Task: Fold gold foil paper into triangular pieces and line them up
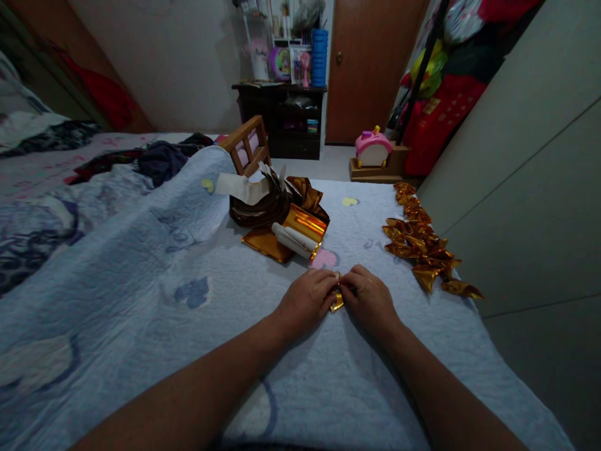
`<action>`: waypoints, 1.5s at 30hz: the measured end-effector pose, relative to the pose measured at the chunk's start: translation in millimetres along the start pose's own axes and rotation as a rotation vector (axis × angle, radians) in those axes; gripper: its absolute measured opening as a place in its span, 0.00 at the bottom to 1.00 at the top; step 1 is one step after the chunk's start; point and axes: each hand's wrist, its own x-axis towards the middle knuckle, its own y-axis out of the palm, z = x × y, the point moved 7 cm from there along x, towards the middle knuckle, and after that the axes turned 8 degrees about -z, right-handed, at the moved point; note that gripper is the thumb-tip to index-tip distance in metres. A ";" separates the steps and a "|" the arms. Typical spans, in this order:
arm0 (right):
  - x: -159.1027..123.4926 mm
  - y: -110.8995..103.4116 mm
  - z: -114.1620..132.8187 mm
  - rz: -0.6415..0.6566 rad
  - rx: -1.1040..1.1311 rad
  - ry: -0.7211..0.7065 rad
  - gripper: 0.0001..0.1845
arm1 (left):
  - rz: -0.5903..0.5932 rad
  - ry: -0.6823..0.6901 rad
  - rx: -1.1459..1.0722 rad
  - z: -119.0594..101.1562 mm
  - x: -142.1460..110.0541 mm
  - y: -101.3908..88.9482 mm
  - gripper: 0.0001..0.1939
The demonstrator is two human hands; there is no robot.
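Note:
My left hand (pixel 310 297) and my right hand (pixel 369 297) meet over the blue bedspread (pixel 235 351), fingertips nearly touching. Between them is a small piece of gold foil paper (pixel 337 304), pinched from both sides and partly covered by the fingers. Beyond the hands lies a pile of gold foil sheets (pixel 307 220), some curled to show a white backing, beside a thick dark-edged stack of paper (pixel 263 210). To the right, several folded gold foil pieces (pixel 417 241) form a heap along the bed's edge.
Rumpled clothes (pixel 162 161) and bedding cover the left side. A small wooden rail (pixel 246 145) rises behind the paper pile. Past the bed are a dark cabinet (pixel 282 122), a pink toy (pixel 373 149) on a box and a brown door (pixel 370 75). A pale panel stands close on the right.

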 end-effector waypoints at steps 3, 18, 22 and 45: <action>-0.5 0.8 -1.0 0.019 0.004 -0.002 0.07 | 0.000 -0.003 0.002 1.1 -0.1 0.5 0.15; -0.8 -0.2 -2.3 0.040 0.067 -0.023 0.07 | -0.013 -0.004 -0.035 -0.9 1.4 -2.9 0.12; -0.8 0.2 -1.2 0.037 0.008 -0.024 0.07 | 0.008 -0.012 -0.039 -1.2 1.3 -2.1 0.13; 0.0 -5.9 -5.0 0.039 0.060 -0.079 0.09 | 0.001 0.183 0.225 -14.9 -4.7 2.6 0.10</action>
